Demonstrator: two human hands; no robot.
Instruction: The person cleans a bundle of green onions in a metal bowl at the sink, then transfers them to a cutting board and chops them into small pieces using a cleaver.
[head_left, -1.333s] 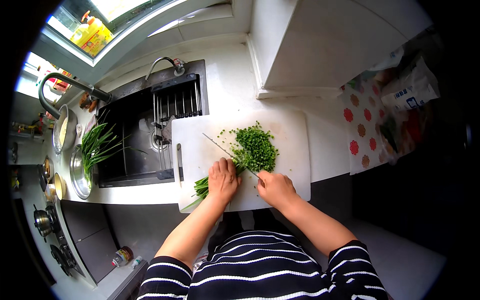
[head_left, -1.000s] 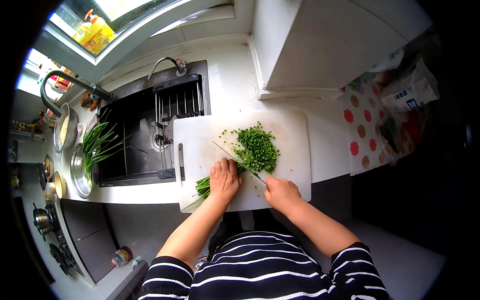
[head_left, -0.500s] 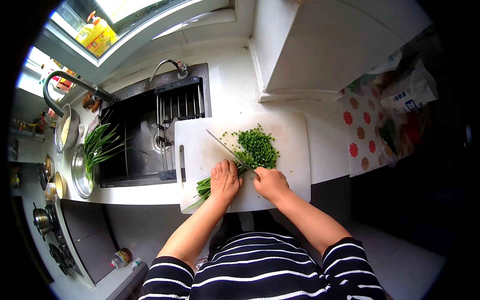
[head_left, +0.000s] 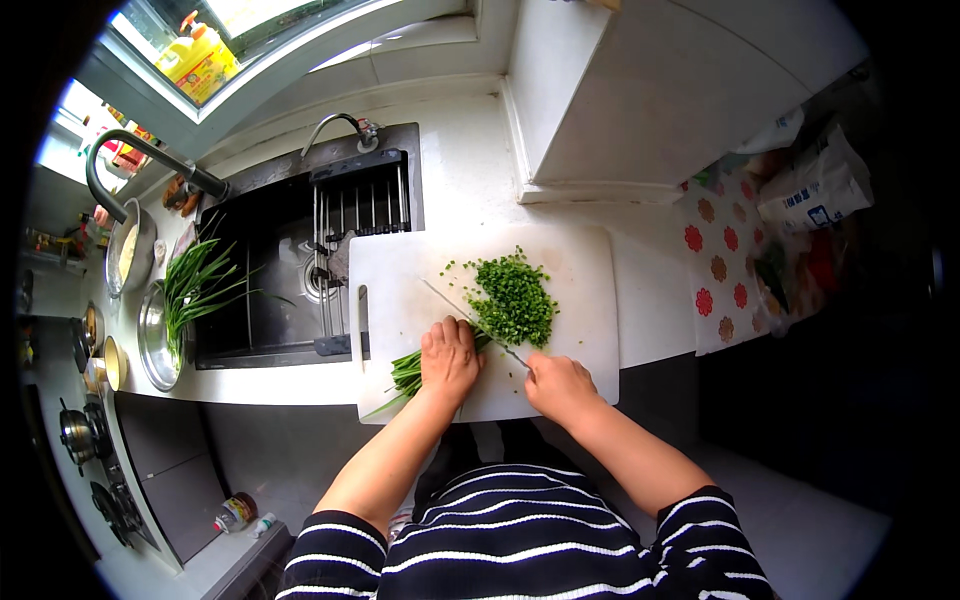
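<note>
A white cutting board (head_left: 585, 250) lies at the counter's front edge, its left part overlapping the sink. My left hand (head_left: 450, 360) is closed over a bunch of green chives (head_left: 407, 374), pressing it onto the board with the cut ends toward the right. In my right hand (head_left: 562, 386) is the handle of a kitchen knife (head_left: 513, 355). The thin blade slants up to the left, just right of my left fingers and at the end of the bunch. Beyond the blade sits a heap of finely chopped chives (head_left: 513, 298), with a few bits scattered around it.
Left of the board is a dark sink (head_left: 265, 250) with a metal rack (head_left: 360, 208). A steel bowl (head_left: 155, 335) bears long uncut chives (head_left: 190, 290). A tall faucet (head_left: 165, 158) arches further left. At right, a white cabinet (head_left: 650, 90) borders the counter, near a flowered cloth (head_left: 718, 268).
My right hand has drawn the knife back toward me and slightly right. The left hand and the chive bunch are nearly where they were.
</note>
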